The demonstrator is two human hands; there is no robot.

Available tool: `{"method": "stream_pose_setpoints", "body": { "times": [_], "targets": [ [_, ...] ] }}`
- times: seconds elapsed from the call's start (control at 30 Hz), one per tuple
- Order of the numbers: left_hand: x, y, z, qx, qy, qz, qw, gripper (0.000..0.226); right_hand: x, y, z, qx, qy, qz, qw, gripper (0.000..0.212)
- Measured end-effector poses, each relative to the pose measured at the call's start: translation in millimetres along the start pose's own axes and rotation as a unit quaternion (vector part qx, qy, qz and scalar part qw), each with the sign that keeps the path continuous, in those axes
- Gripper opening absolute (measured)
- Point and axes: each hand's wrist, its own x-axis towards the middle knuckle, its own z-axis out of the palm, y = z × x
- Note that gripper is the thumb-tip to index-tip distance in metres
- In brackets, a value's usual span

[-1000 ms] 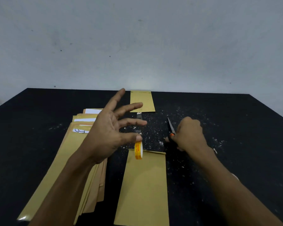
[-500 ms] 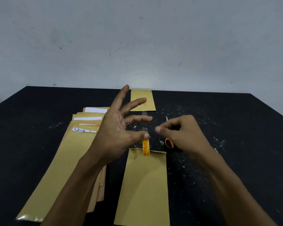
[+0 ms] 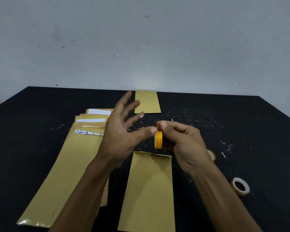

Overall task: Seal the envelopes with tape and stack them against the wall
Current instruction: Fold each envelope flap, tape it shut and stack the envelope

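So right now the little yellow tape roll (image 3: 158,139) is up in the air over the middle of the desk (image 3: 241,123), just past the top edge of the envelope (image 3: 149,190) lying nearest the person. The right hand (image 3: 182,144) has it, fingers curled round the roll with thumb and forefinger pinching at its top. The left hand (image 3: 120,131) is spread wide, fingers straight, with only the thumb tip touching the roll from 9 o'clock; I'd guess it's hunting for the loose end.

That roll looks tiny and light, so holding it by the rim is fine. The tape itself will be thin, sticky and floppy, so I'd pinch the end and keep it taut.

The envelopes are thin glossy paper: light, bendy, probably slippery. Flat fingers on the flap should pin one down.

The unsealed pile (image 3: 70,164) sits at 9 o'clock of that envelope, and one envelope (image 3: 146,102) already lies at 12 o'clock against the wall (image 3: 141,47). Two spare tape rolls (image 3: 240,186) sit off around 3 o'clock.
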Motion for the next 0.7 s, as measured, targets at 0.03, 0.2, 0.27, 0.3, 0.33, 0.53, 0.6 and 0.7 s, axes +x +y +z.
{"method": "stream_pose_setpoints", "body": {
  "times": [0.03, 0.2, 0.27, 0.3, 0.33, 0.53, 0.6, 0.7],
  "targets": [
    [-0.3, -1.1, -1.3, 0.034, 0.016, 0.005, 0.999, 0.104, 1.6, 0.3, 0.0, -0.009, 0.021, -0.01, 1.0, 0.014],
    [-4.7, -8.4, 4.6, 0.311, 0.006, 0.006, 0.95, 0.072, 17.9, 1.9, 2.3, -0.081, 0.086, -0.02, 0.993, 0.006],
    [-4.5, -16.4, 11.3, 0.395, -0.02, -0.007, 0.918, 0.066, 27.7, 7.4, 4.5, -0.11, 0.108, -0.014, 0.988, 0.005],
    [-3.4, -20.9, 14.5, 0.411, -0.023, -0.007, 0.911, 0.055, 32.2, 10.6, 5.2, -0.126, 0.112, -0.011, 0.986, 0.005],
    [-1.8, -24.0, 17.1, 0.417, -0.011, -0.001, 0.909, 0.04, 37.2, 14.3, 5.0, -0.143, 0.113, -0.008, 0.983, 0.005],
    [18.1, -26.2, 20.8, 0.502, 0.022, -0.032, 0.864, 0.021, 70.9, 27.5, -1.0, -0.358, 0.083, 0.014, 0.93, 0.013],
    [25.3, -27.6, 21.1, 0.534, -0.008, -0.054, 0.844, 0.023, 83.3, 31.8, -2.0, -0.44, 0.078, 0.014, 0.895, 0.018],
    [31.6, -31.5, 21.2, 0.558, -0.042, -0.066, 0.826, 0.028, 97.0, 39.6, -3.3, -0.499, 0.078, 0.033, 0.862, 0.015]
  ]
}}
